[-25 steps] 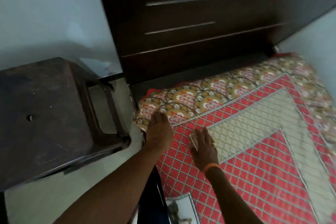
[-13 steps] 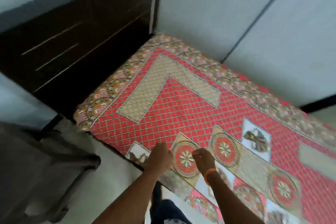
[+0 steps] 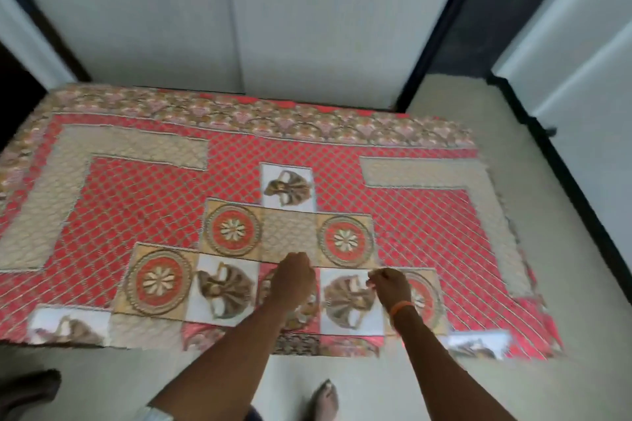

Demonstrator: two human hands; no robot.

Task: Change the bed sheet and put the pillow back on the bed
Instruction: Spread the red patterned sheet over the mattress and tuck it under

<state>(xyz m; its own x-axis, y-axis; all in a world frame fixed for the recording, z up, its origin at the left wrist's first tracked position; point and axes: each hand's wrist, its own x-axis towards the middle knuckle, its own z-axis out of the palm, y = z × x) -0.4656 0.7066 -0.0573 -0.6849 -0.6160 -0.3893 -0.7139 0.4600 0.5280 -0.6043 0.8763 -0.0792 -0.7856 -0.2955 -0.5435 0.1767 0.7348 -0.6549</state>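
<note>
A person stands at the long side of a low bed, both arms reaching out over it. The bed sheet (image 3: 143, 202) is a flat, quilted-looking cloth spread across the whole mattress: red ground crossed by a cream diamond lattice, wide beige L-shaped bands to the far left and far right of the hands, and a scalloped floral border along the edge farthest from them. Directly under and around the hands lies a stepped patch of square panels, some with round red-and-gold flower medallions, some white with a brown fan-shaped figure.

The left hand (image 3: 292, 278) hangs over the centre panels with fingers curled under; whether it grips cloth cannot be told from the blurred view. The right hand (image 3: 390, 285), just beside it and apart, wears an orange band (image 3: 400, 307) at the wrist; its fingers are curled and seem to pinch something small and pale, too blurred to name.

Half a second ago the view looked along the bed toward a dark wooden headboard on the left, with the hands at the near edge; now the view faces the bed square-on, the headboard is out of sight, and the hands sit further in over the panels.

Below the hands, a bare foot (image 3: 324, 400) stands on a pale floor (image 3: 444, 386). Beyond the hands, pale wall panels (image 3: 307, 10) rise behind the bed.
</note>
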